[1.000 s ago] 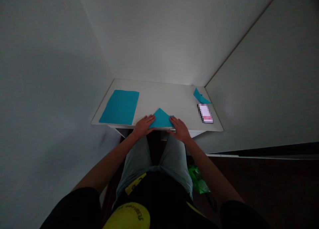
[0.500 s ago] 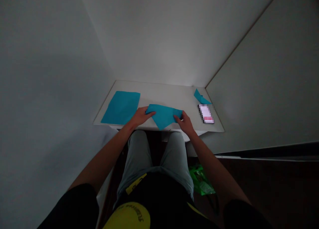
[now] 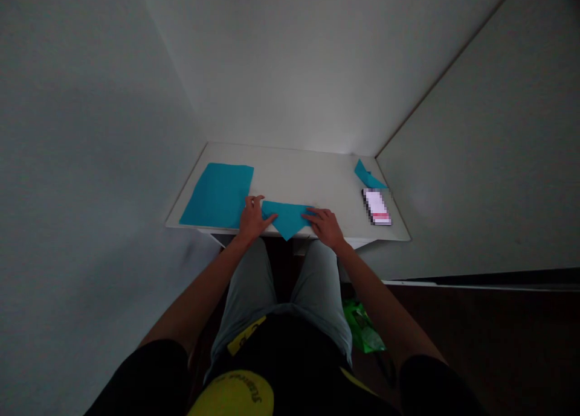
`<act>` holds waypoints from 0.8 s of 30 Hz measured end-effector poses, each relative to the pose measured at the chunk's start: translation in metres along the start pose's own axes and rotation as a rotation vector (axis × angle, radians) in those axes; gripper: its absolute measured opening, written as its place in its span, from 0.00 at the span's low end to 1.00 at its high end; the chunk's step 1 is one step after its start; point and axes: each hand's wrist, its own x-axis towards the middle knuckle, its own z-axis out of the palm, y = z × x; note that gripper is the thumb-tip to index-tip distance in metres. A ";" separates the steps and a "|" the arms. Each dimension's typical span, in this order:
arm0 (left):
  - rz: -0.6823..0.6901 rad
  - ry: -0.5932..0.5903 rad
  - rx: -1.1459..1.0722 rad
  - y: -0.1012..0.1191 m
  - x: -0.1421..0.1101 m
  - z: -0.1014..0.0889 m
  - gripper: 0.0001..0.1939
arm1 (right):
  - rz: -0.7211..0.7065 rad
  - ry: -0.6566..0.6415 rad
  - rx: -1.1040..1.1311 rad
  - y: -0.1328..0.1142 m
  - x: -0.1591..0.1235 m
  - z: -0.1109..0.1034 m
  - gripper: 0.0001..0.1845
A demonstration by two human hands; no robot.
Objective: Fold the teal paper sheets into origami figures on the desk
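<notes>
A folded piece of blue paper (image 3: 287,218) lies at the front edge of the white table, its point toward me and slightly over the edge. My left hand (image 3: 254,218) rests at its left corner, thumb on the paper and the other fingers apart and partly bent. On the right side of the paper, my right hand (image 3: 324,223) lies with fingers stretched out, fingertips touching it. A larger flat blue sheet (image 3: 220,192) is on the table to the left, close to my left hand.
The white table (image 3: 299,168) stands against walls at the back and sides. Toward its right end are a folded blue paper piece (image 3: 368,176) and a phone (image 3: 377,207) with a lit screen. A green plastic bag (image 3: 362,325) sits on the floor, right of my legs.
The folded paper has come down from between both hands onto the table's front edge. My fingers have loosened from gripping its corners and now lie against it.
</notes>
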 end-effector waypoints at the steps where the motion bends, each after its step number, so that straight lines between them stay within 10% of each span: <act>1: 0.049 0.027 -0.010 -0.003 -0.001 0.001 0.35 | -0.027 -0.033 -0.010 -0.001 -0.002 -0.001 0.24; 5: 0.347 -0.109 -0.073 -0.021 -0.009 0.001 0.11 | -0.108 -0.102 -0.019 0.001 -0.012 -0.010 0.27; 11: 0.626 -0.259 -0.095 -0.056 -0.038 -0.002 0.25 | -0.195 -0.127 0.015 0.017 -0.032 -0.018 0.33; 24: 0.575 -0.446 -0.165 -0.057 -0.010 -0.017 0.16 | -0.127 0.032 0.271 0.017 -0.020 -0.006 0.15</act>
